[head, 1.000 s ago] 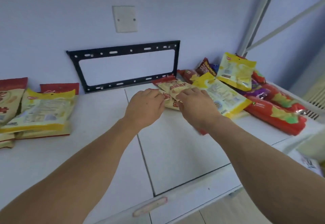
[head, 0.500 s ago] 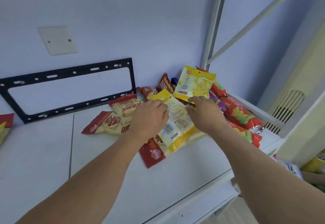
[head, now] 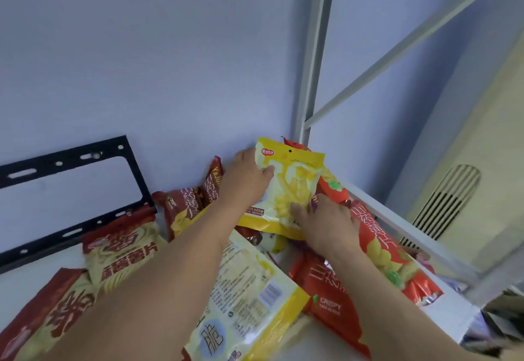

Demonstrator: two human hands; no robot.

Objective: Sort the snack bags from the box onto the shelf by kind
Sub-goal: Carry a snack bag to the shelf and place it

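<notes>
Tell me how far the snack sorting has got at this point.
Done: many bags are out on the shelf, but the right corner is a mixed heap. In hand: the left hand and right hand both hold a yellow bag propped on the pile. Left: red bags, a brown bag and another yellow one overlap, unsorted.
</notes>
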